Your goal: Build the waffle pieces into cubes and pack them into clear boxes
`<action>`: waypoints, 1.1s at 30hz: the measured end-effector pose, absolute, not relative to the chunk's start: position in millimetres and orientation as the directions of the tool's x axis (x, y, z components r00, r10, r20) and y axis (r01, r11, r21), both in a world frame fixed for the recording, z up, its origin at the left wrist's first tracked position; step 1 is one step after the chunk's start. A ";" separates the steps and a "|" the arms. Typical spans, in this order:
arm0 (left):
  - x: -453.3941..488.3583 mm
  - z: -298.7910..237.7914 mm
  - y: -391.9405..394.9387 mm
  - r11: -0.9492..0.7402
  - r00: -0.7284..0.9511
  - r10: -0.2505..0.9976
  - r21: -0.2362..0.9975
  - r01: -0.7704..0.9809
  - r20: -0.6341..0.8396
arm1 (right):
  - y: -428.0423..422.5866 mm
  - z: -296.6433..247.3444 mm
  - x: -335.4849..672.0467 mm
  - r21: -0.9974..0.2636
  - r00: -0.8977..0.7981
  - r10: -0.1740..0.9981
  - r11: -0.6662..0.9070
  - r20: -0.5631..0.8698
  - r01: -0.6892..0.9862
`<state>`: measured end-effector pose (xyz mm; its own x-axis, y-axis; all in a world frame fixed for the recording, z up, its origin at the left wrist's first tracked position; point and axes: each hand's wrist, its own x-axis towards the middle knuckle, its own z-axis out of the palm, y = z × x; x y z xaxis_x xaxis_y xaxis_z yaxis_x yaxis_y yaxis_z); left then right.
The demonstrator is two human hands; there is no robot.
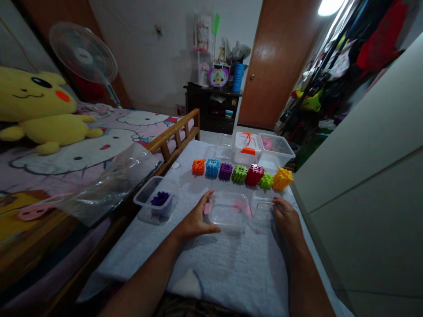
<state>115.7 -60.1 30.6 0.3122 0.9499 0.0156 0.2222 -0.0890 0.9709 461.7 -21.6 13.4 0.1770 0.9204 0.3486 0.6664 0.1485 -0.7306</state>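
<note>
A clear plastic box (229, 215) with pink latches stands on the cloth-covered table in front of me. My left hand (198, 218) grips its left end, the fingers at the latch and the thumb along the near side. Just right of the box is a second clear plastic piece, which looks like a lid (262, 214). Curled fingers of my right hand (288, 220) pinch its right edge. Beyond both hands runs a row of interlocking-block cubes: orange (198, 167), blue (212, 168), purple (225, 171), green (239, 174), dark red (254, 175) and yellow (283, 178), with a smaller lime piece (266, 181).
At the left table edge, a clear tub (155, 215) holds dark purple pieces (160, 198). Behind the cubes stand a white-lidded box (247, 147) with orange latches and an open clear bin (279, 147). A wooden bed rail (175, 136) borders the left, a pale cabinet (366, 167) the right.
</note>
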 end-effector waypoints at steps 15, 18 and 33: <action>124.8 23.1 -59.6 -0.068 0.171 0.985 0.975 0.211 0.031 | -45.8 38.0 398.6 -0.722 -0.033 0.906 0.357 0.421 0.593; 125.4 27.4 -63.8 -0.103 0.162 0.985 0.947 0.303 0.055 | -49.1 34.2 390.2 -0.673 -0.141 0.891 0.421 0.431 0.608; 115.1 74.6 -95.1 -0.425 0.313 0.899 0.432 0.795 0.308 | -46.5 20.0 385.9 -0.552 -0.269 0.826 0.538 0.495 0.637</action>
